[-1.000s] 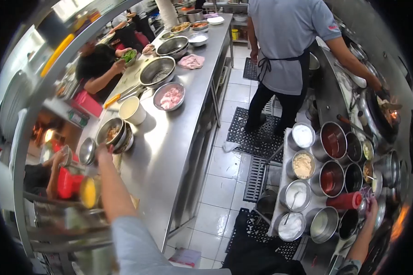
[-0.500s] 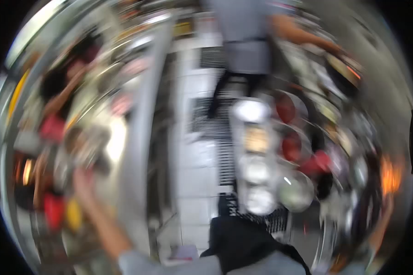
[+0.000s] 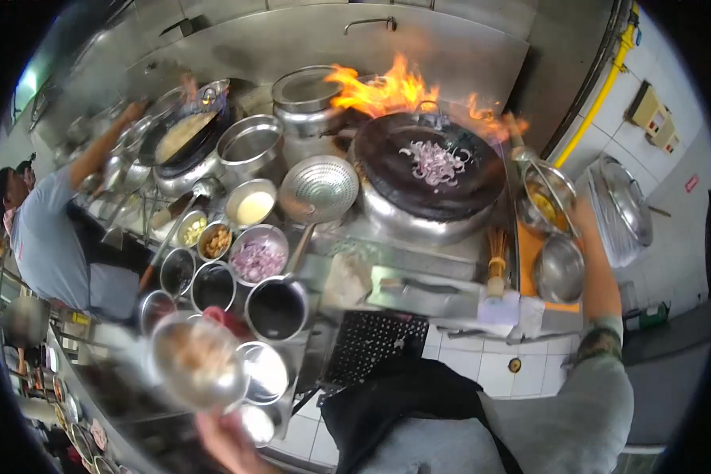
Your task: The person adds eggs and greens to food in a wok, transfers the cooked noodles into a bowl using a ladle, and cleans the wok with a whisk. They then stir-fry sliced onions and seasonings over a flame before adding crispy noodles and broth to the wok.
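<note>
Gripping a metal bowl (image 3: pixel 227 387) of food (image 3: pixel 195 349) by its near rim, the blurred left hand (image 3: pixel 227 444) is holding it over the pots (image 3: pixel 306 304); it is probably feeling light, stiff-walled and slippery, the rim giving surest hold. The right hand (image 3: pixel 584 216) is sitting beside a pan (image 3: pixel 532 213) of yellow liquid, its fingers too hidden to judge. Flames (image 3: pixel 389 88) are licking the wok's (image 3: pixel 379 170) far edge, while room is lying open above the mat (image 3: pixel 375 347)

Left hand (image 3: pixel 223 436) has lifted metal bowl (image 3: pixel 198 360); right hand (image 3: pixel 582 213) has moved from onions (image 3: pixel 259 259) to beside metal container (image 3: pixel 547 199).
</note>
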Action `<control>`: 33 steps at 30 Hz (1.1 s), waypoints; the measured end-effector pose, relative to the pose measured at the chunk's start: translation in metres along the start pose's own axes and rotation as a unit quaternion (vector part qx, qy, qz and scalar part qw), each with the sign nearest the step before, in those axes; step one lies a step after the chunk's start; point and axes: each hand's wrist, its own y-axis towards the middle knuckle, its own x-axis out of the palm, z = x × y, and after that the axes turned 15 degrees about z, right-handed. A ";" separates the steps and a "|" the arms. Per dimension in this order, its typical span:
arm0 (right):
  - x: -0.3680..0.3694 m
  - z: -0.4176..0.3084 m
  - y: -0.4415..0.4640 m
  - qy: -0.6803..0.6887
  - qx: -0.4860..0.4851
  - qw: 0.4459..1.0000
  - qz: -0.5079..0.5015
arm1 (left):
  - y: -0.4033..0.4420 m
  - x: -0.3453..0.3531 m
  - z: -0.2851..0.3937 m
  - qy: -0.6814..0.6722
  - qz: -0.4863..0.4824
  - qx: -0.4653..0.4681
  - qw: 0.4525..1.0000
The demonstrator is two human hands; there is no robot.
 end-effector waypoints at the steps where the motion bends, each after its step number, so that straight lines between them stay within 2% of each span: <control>1: -0.002 0.025 -0.026 0.020 0.036 0.999 0.016 | -0.031 0.070 -0.012 0.024 0.014 0.013 1.000; 2: -0.003 0.039 -0.045 0.042 0.044 0.998 0.005 | -0.017 0.101 -0.037 0.048 -0.108 0.015 0.993; 3: -0.003 0.046 -0.061 0.063 0.055 0.996 -0.008 | -0.056 0.175 -0.040 0.055 -0.132 0.038 0.989; 4: 0.003 0.052 -0.071 0.075 0.066 0.995 -0.010 | -0.062 0.224 -0.055 0.098 -0.199 0.026 0.975; 5: 0.009 0.057 -0.079 0.088 0.078 0.993 -0.012 | -0.067 0.271 -0.077 0.068 -0.274 0.041 0.958; 6: 0.013 0.060 -0.085 0.099 0.088 0.991 -0.014 | -0.064 0.312 -0.101 0.128 -0.298 0.064 0.944; 7: 0.014 0.063 -0.088 0.091 0.081 0.993 -0.004 | -0.072 0.353 -0.117 0.179 -0.321 0.129 0.921; 8: 0.012 0.066 -0.087 0.084 0.071 0.994 0.006 | -0.082 0.391 -0.131 0.234 -0.349 0.244 0.874; 9: 0.009 0.065 -0.085 0.077 0.058 0.995 0.017 | -0.089 0.427 -0.156 0.178 -0.367 0.253 0.877; 10: -0.003 0.061 -0.086 0.105 0.061 0.992 0.031 | -0.117 0.454 -0.156 0.254 -0.328 0.381 0.826; 11: -0.023 0.054 -0.089 0.134 0.063 0.988 0.043 | -0.112 0.482 -0.182 0.235 -0.287 0.572 0.731; 12: -0.046 0.045 -0.090 0.163 0.064 0.983 0.053 | -0.112 0.506 -0.198 0.180 -0.280 0.687 0.646; 15: -0.130 0.014 -0.078 0.204 0.166 0.958 -0.113 | -0.135 0.551 -0.217 0.226 -0.277 0.698 0.620; 17: -0.138 0.000 -0.077 0.264 0.102 0.956 -0.076 | -0.149 0.574 -0.221 0.276 -0.262 0.695 0.610; 18: -0.140 -0.007 -0.078 0.292 0.070 0.952 -0.057 | -0.156 0.581 -0.225 0.295 -0.289 0.697 0.587; 20: -0.130 -0.031 -0.072 0.246 -0.001 0.969 -0.038 | -0.168 0.590 -0.238 0.330 -0.343 0.694 0.540; 21: -0.122 -0.040 -0.069 0.220 -0.040 0.974 -0.030 | -0.172 0.589 -0.245 0.368 -0.399 0.681 0.491; 24: -0.090 -0.064 -0.065 0.209 -0.059 0.976 -0.031 | -0.158 0.596 -0.254 0.299 -0.328 0.680 0.583; 25: -0.073 -0.068 -0.068 0.271 -0.048 0.961 -0.029 | -0.157 0.590 -0.255 0.297 -0.279 0.676 0.614; 27: -0.046 -0.076 -0.081 0.392 -0.034 0.919 -0.034 | -0.119 0.579 -0.261 0.309 -0.241 0.606 0.692; 28: -0.045 -0.083 -0.087 0.466 0.041 0.876 -0.116 | -0.097 0.571 -0.263 0.312 -0.215 0.569 0.730; 29: -0.046 -0.092 -0.094 0.529 0.114 0.817 -0.201 | -0.128 0.548 -0.218 0.355 -0.228 0.285 0.861; 30: -0.045 -0.103 -0.101 0.579 0.185 0.741 -0.285 | -0.113 0.529 -0.209 0.248 -0.221 0.186 0.925; 31: -0.039 -0.114 -0.107 0.665 0.134 0.666 -0.310 | -0.098 0.509 -0.200 0.131 -0.209 0.087 0.965; 32: -0.053 -0.133 -0.103 0.680 0.113 0.635 -0.348 | -0.086 0.486 -0.196 0.010 -0.197 -0.015 0.980; 33: -0.080 -0.161 -0.095 0.692 0.100 0.605 -0.381 | -0.067 0.455 -0.180 -0.007 -0.196 -0.034 0.980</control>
